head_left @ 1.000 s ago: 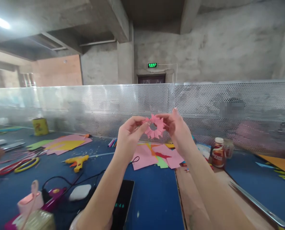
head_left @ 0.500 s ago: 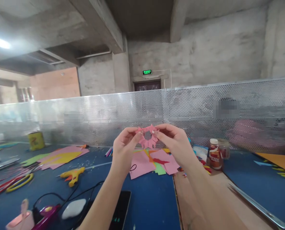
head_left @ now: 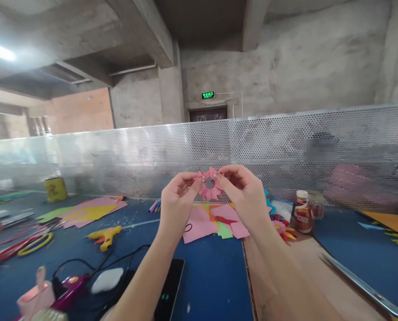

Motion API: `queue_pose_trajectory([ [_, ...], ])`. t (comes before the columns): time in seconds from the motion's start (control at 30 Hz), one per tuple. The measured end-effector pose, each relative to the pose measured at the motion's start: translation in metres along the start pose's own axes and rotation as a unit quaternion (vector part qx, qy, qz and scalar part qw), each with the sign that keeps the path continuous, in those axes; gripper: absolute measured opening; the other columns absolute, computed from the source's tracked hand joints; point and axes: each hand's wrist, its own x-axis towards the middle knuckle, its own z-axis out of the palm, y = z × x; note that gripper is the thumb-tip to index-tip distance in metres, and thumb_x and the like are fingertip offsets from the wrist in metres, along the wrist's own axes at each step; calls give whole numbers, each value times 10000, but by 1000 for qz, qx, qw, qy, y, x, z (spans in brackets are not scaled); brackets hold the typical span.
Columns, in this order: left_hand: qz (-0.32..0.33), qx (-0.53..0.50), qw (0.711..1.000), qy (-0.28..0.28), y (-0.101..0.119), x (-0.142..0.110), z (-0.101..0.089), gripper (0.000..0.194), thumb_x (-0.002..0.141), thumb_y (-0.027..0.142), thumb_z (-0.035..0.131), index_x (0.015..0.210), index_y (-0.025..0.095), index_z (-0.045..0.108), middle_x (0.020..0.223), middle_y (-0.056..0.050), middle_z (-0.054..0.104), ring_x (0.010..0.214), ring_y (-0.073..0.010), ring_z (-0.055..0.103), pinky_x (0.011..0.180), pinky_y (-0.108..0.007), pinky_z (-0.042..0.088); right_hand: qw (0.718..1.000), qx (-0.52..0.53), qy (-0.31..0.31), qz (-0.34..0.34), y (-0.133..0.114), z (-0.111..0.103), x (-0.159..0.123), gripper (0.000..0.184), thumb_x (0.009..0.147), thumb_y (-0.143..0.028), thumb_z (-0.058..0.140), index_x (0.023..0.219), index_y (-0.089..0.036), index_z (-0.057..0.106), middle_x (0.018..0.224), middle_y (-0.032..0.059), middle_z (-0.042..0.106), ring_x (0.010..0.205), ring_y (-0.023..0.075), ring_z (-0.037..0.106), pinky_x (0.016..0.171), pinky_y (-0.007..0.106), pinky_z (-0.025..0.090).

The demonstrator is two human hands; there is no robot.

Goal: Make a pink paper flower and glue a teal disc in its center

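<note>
Pinching a paper ring (head_left: 206, 193) in left hand (head_left: 177, 196) and right hand (head_left: 245, 191), with loose sheets (head_left: 199, 225) below the fingers (head_left: 235, 170). Already looking joined; not showing any remaining steps.

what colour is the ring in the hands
The ring is pink, best seen in the current head view.

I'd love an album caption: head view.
Left hand and right hand hold a spiky pink ring above a blue table.
</note>
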Motion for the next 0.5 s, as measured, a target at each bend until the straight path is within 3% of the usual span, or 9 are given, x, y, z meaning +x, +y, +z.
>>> queue_pose_trajectory([
  [0.23, 0, 12, 1000, -10, 2, 1, -3, 67, 701, 202, 650, 767, 210, 648, 715, 5, 644, 668, -111, 588, 656, -237, 480, 998, -49, 11, -31, 3, 1, 0, 63, 769, -196, 574, 814, -152, 580, 732, 6, 593, 636, 92, 551, 533, 197, 438],
  [0.5, -3, 34, 999, -35, 2, 3, -10, 69, 706, 217, 646, 774, 217, 657, 752, -10, 664, 714, -127, 598, 672, -248, 473, 997, -52, -27, -45, 1, -1, -1, 44, 785, -184, 566, 815, -153, 576, 739, -9, 596, 628, 66, 551, 577, 176, 458],
])
